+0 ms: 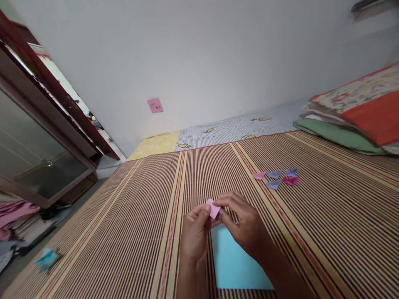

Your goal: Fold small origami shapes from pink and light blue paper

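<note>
A small piece of folded pink paper (213,209) is held up between my two hands, just above the striped mat. My left hand (195,232) pinches its left edge between thumb and fingers. On the other side, my right hand (241,218) grips the paper's right edge with thumb and forefinger. Below them a light-blue sheet (238,265) lies flat on the mat, partly covered by my right hand and forearm. Ahead and to the right, several small folded paper pieces (274,179) in pink, purple-blue and magenta rest in two rows.
The striped mat (137,232) spreads under everything. A crumpled-looking teal folded paper (47,260) sits near its left edge. Folded bedding (358,112) is stacked at the back right. A pink note (155,105) is stuck on the white wall; a glass-panelled door (40,158) stands at left.
</note>
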The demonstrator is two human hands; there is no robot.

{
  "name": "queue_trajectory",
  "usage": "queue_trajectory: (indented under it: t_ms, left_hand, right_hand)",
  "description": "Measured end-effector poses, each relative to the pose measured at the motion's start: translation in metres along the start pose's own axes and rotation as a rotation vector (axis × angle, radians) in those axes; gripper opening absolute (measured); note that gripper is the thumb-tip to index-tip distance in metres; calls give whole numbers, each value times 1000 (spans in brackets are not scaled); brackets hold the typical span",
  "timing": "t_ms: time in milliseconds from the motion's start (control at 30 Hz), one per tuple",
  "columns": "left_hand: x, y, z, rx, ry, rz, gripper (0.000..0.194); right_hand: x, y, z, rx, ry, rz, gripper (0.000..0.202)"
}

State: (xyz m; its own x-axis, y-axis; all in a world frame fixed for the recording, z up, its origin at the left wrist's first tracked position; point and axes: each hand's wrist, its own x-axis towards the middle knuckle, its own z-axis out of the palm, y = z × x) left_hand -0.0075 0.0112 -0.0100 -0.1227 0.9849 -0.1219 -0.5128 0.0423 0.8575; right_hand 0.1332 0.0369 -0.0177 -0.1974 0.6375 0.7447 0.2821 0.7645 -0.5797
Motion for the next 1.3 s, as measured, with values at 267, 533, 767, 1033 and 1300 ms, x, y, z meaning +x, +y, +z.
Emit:
queue_trajectory:
  t_ms: [267, 533, 767, 1033, 1300]
  left_hand:
    - [2, 2, -7, 171, -40, 50, 33]
    - [3, 0, -11, 193, -31, 46, 30]
    - [6, 2, -8, 124, 18, 19, 34]
    - [6, 0, -9, 150, 2, 17, 32]
    - [2, -2, -6, 231, -16, 106, 28]
  right_hand:
    - [-1, 0, -1, 43, -19, -22, 24]
    - [0, 2, -2, 37, -87, -84, 30]
    - [-2, -2, 0, 43, -73, 2, 17]
    - [-3, 3, -4, 150, -196, 70, 19]
    - [-2, 0, -5, 172, -191, 149, 15]
